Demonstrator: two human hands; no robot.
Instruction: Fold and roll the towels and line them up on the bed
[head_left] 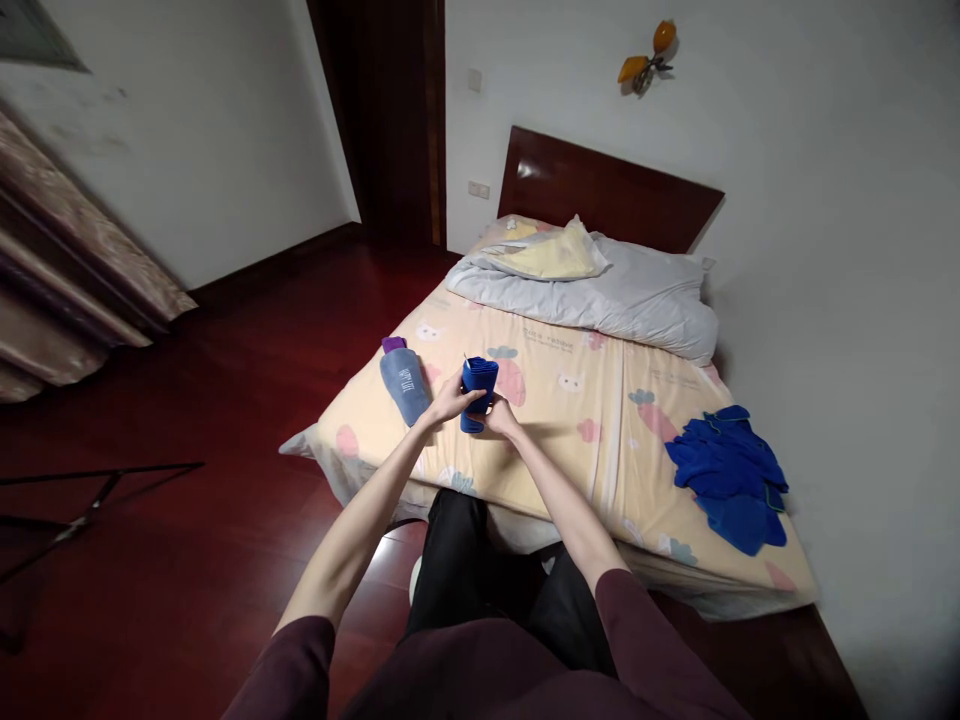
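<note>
Between my two hands is a blue towel (480, 376), folded into a compact bundle and held upright just above the near part of the bed. My left hand (451, 398) grips its left side, fingers partly hidden behind the cloth. On the lower right side, my right hand (499, 416) is closed around it. A grey-blue cloth pouch (406, 386) with white lettering lies left of my hands, a purple cloth (393, 344) showing at its far end. Far to the right sits a crumpled heap of blue towels (727, 478).
The bed (555, 455) has a pale yellow patterned sheet and a dark wooden headboard (600, 185). A grey quilt (645, 295) is bunched near the headboard. Thin black metal legs (90, 515) stand on the red floor (247, 400) at left. A curtain (67, 270) hangs beyond.
</note>
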